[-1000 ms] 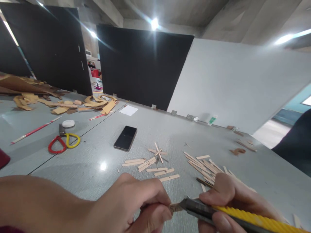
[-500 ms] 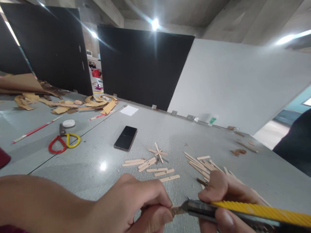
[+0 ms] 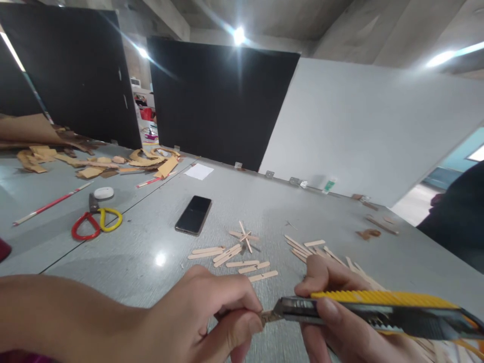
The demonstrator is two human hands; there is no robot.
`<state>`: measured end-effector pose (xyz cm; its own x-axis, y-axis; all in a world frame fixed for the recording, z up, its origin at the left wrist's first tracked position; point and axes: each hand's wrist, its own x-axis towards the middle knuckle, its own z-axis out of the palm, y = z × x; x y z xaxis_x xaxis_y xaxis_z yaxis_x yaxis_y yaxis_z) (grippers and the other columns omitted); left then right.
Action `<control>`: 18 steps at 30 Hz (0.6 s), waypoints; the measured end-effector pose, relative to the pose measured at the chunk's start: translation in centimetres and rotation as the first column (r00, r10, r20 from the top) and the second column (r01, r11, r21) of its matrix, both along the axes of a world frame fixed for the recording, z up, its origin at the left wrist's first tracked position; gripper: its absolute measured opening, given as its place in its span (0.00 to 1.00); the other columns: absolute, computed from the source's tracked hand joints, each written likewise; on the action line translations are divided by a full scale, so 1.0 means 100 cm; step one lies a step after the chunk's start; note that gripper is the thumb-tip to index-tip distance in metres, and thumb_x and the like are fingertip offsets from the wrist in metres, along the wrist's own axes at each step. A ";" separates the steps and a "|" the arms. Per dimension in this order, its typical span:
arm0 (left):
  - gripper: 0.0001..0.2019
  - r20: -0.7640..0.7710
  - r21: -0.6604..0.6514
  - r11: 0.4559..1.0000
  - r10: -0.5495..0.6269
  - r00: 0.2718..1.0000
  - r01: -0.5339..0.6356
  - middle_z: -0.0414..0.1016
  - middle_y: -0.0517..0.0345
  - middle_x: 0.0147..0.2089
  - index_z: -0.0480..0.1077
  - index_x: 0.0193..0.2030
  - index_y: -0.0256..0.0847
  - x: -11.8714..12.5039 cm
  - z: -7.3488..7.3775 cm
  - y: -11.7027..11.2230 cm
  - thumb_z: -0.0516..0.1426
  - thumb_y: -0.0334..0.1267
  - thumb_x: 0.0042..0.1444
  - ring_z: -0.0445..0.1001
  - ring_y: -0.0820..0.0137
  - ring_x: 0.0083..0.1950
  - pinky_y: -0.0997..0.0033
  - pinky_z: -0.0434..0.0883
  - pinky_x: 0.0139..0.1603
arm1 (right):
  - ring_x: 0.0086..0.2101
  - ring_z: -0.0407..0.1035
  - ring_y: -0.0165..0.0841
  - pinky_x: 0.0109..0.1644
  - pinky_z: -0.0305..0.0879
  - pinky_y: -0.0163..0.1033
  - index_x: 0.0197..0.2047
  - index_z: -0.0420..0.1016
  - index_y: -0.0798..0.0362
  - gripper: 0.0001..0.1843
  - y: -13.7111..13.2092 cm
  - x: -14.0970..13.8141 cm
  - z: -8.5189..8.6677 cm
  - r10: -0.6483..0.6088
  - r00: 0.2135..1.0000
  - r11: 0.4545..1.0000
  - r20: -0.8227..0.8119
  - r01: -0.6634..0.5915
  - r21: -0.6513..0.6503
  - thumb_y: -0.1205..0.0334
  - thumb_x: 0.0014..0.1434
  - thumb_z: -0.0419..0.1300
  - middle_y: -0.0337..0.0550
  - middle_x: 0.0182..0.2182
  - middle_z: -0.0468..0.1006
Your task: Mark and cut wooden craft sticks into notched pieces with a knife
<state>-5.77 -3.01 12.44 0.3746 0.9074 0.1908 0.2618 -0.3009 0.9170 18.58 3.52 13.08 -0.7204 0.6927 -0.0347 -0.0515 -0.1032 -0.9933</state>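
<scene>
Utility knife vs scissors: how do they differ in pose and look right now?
Pose: the utility knife is gripped in the right hand, its tip end at the wooden stick pinched by the left hand; the scissors lie unheld on the table.
Shape: the knife has one straight body; the scissors have two looped handles.
Color: the knife is yellow and black; the scissors' handles are red and yellow.
Shared: both have yellow parts.

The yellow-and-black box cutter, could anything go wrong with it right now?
The yellow-and-black box cutter in the bare right hand points toward the bare left hand, so a slip might cut it. The small brownish piece pinched there sticks out only a little, so it may twist.
</scene>
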 end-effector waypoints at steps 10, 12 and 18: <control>0.14 -0.106 -0.006 1.000 -0.022 0.994 0.021 0.68 0.65 0.24 0.66 0.32 0.41 -0.003 0.000 0.008 0.50 0.38 0.71 0.65 0.78 0.26 0.84 0.60 0.25 | 0.16 0.69 0.23 0.19 0.62 0.25 0.40 0.68 0.49 0.19 0.002 -0.008 0.003 -0.023 1.000 0.993 0.016 0.024 -0.117 0.43 0.70 0.63 0.35 0.22 0.81; 0.15 -0.097 0.006 1.000 -0.022 0.995 0.023 0.66 0.66 0.24 0.65 0.31 0.41 -0.004 -0.001 0.010 0.51 0.39 0.71 0.64 0.79 0.25 0.84 0.59 0.24 | 0.15 0.69 0.22 0.19 0.61 0.24 0.40 0.67 0.49 0.20 0.003 -0.009 0.003 -0.033 0.999 0.989 0.010 0.034 -0.142 0.41 0.69 0.64 0.35 0.22 0.81; 0.16 -0.069 0.080 0.997 -0.011 0.998 0.016 0.65 0.65 0.24 0.66 0.31 0.39 -0.002 -0.008 0.015 0.51 0.37 0.72 0.62 0.79 0.25 0.82 0.59 0.26 | 0.14 0.68 0.22 0.19 0.62 0.23 0.41 0.66 0.48 0.21 0.001 -0.009 0.000 -0.055 0.998 0.967 -0.016 0.050 -0.249 0.39 0.68 0.64 0.34 0.19 0.80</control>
<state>-5.99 -1.48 11.65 0.4014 0.8850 0.2360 0.3190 -0.3766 0.8698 17.72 3.62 13.13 -0.6857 0.7013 -0.1948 -0.0852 -0.3431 -0.9354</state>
